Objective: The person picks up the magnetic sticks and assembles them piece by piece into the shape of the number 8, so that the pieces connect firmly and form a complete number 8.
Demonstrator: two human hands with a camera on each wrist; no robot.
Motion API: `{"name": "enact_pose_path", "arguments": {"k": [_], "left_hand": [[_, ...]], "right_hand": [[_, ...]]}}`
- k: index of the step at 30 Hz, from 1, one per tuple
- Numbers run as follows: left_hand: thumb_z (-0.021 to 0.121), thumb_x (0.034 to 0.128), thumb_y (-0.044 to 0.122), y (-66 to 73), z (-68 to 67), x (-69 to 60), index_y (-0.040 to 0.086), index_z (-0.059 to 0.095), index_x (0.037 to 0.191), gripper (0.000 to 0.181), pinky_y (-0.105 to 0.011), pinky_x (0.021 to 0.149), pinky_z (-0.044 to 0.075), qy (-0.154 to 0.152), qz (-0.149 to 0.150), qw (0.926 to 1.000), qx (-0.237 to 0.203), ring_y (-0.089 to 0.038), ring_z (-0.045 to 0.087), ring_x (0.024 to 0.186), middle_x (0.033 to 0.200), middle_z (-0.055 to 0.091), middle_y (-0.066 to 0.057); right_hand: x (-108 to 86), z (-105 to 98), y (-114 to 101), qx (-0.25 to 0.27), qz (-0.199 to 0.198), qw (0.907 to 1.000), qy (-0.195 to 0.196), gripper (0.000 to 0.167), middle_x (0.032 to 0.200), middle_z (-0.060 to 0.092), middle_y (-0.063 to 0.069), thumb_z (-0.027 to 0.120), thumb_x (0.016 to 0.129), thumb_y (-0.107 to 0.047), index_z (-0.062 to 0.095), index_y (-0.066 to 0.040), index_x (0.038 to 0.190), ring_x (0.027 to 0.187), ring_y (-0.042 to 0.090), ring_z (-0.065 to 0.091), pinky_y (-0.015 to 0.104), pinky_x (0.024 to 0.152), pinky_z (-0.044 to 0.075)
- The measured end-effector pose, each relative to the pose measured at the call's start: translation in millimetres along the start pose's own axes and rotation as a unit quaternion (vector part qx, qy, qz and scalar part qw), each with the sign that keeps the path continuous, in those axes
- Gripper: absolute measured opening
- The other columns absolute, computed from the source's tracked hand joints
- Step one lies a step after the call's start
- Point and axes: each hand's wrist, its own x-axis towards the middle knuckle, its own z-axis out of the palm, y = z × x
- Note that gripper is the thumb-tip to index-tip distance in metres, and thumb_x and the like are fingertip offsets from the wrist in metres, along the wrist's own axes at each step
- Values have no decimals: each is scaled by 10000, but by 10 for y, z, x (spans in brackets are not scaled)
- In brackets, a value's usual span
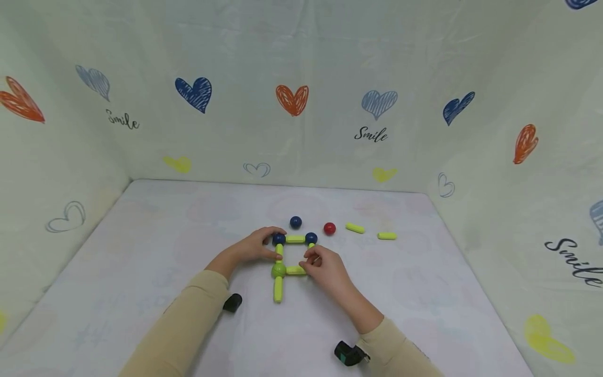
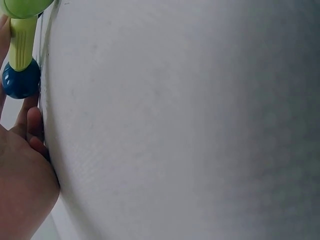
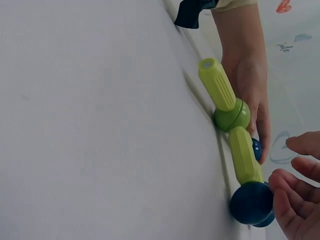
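Note:
A square of yellow-green rods and balls lies on the white table, with a green ball [image 1: 279, 270] at its near left corner. A rod [image 1: 278, 290] sticks out from that ball toward me. My left hand [image 1: 250, 246] holds the left side, fingers at the far left blue ball [image 1: 279, 239] and thumb at the rod beside it. My right hand [image 1: 330, 269] is at the near right corner, fingers loosely bent, thumb and index finger apart. It hides that corner in the head view; the right wrist view shows a dark blue ball [image 3: 251, 202] there, close against the fingers.
Beyond the square are a loose blue ball [image 1: 295, 222] and a red ball [image 1: 329, 228]. Two loose rods, one [image 1: 355, 228] nearer and another [image 1: 387, 236] farther right, lie beside them. A white cloth wall with printed hearts [image 1: 292, 100] stands behind the table.

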Motion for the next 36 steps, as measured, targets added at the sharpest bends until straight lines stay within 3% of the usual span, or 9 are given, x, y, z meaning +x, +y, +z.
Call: {"name": "enact_pose_path", "arguments": {"k": [8, 18, 29, 36], "left_hand": [[833, 789, 260, 31, -4, -13, 204, 508, 1382, 678, -446, 968, 385, 13, -103, 9999, -7, -271, 443, 1101, 1390, 459, -73], [836, 785, 254, 32, 3, -9, 201, 514, 1379, 677, -437, 957, 384, 27, -68, 10000, -33, -262, 439, 1089, 1379, 465, -63], [839, 781, 238, 67, -15, -56, 212, 522, 1372, 671, -419, 934, 383, 102, -257, 9996, -41, -261, 428, 1075, 1333, 477, -53], [836, 786, 257, 62, 3, -28, 212, 514, 1383, 680, -417, 942, 382, 82, -212, 9997, -42, -257, 429, 1082, 1358, 466, -59]], "right_hand": [[170, -142, 129, -318, -191, 9981, 498, 155, 826, 578, -6, 755, 851, -120, 657, -74, 962, 725, 152, 531, 276, 620, 462], [377, -293, 301, -885, -240, 9903, 1043, 168, 984, 603, 69, 762, 836, -99, 683, -49, 976, 910, 250, 550, 390, 815, 461], [592, -394, 465, -978, -249, 9865, 1290, 222, 1101, 566, 150, 769, 826, -105, 693, -26, 1020, 1086, 337, 534, 461, 971, 414], [692, -420, 570, -1089, -49, 9871, 1170, 261, 1154, 557, 167, 766, 837, -131, 683, -38, 1066, 1108, 335, 529, 463, 978, 415]]}}
